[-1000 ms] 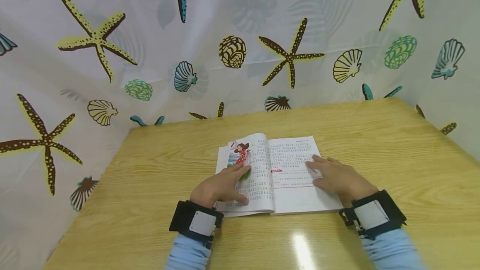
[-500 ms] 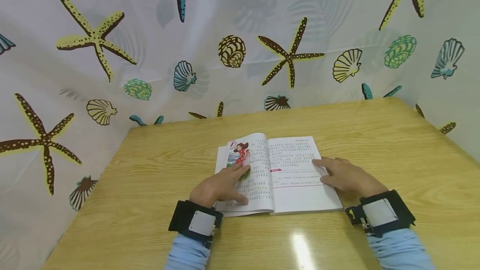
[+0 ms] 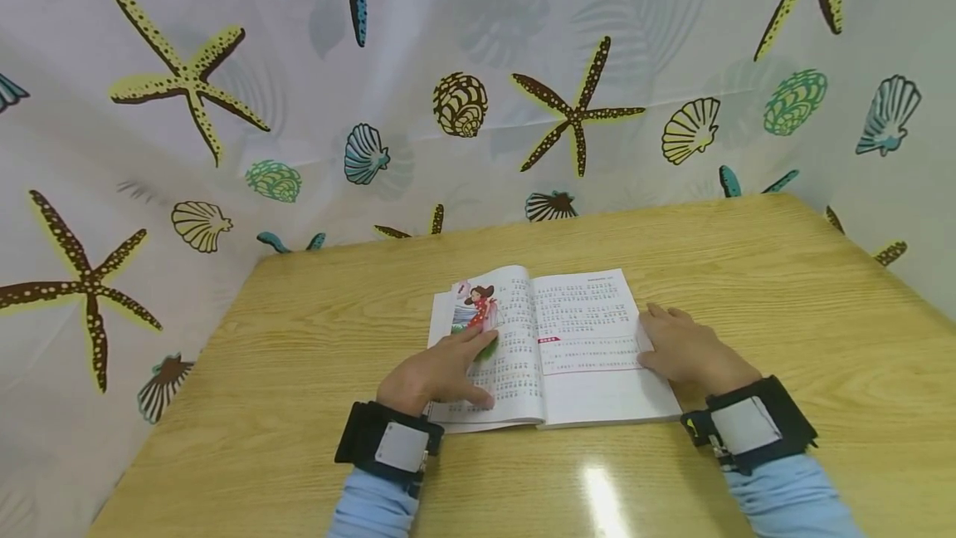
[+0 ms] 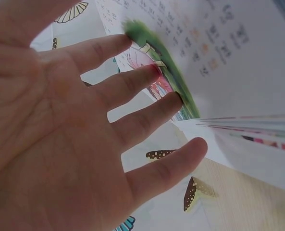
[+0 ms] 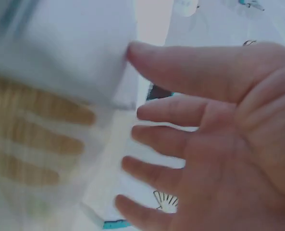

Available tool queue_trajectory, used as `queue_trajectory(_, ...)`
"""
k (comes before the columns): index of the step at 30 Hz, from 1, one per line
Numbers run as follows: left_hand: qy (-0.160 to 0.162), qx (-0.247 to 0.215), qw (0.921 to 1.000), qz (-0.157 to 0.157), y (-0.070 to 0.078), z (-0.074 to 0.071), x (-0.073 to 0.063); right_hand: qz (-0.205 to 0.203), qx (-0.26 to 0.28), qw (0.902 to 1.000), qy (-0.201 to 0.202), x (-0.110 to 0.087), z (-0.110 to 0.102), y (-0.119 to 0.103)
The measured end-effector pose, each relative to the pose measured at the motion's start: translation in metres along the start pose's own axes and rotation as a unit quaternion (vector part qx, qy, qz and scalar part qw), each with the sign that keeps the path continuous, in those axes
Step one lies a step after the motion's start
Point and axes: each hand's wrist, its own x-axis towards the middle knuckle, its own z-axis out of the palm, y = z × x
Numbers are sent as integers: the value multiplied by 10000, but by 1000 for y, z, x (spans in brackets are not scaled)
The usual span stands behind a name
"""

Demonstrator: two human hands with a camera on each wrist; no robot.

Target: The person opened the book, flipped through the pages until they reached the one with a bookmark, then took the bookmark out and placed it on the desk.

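An open book (image 3: 590, 395) lies on the table, printed text on both pages and a picture of a figure in red (image 3: 481, 305) on the left one. My left hand (image 3: 433, 374) rests on that left page, fingers spread. In the left wrist view its fingertips touch the coloured picture (image 4: 149, 62) near the page's outer edge. My right hand (image 3: 693, 353) is at the right page's outer edge, fingers extended over the wood. Its thumb tip meets the edge of the book (image 5: 84, 53) in the right wrist view, the other fingers held straight beside it.
The wooden table (image 3: 314, 330) extends around the book on all sides. Behind it hangs a white cloth (image 3: 418, 48) printed with starfish and shells. Both wrists wear black straps (image 3: 392, 441) with pale plates.
My right hand has slid rightward, from lying on the right page to that page's outer edge. The left hand and the book have stayed in place.
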Motion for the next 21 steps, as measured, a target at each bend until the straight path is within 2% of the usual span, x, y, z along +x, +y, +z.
queue_trajectory(4,-6,-24,10000,4,-1,0,0,6,-178,9996,201,2,1,-6)
queue_trajectory(11,-42,-45,10000,-20,-1,0,0,350,-39,9993,-118,3,3,-5)
queue_trajectory(21,-8,8,10000,24,-1,2,0,170,-192,9996,139,1,1,-8)
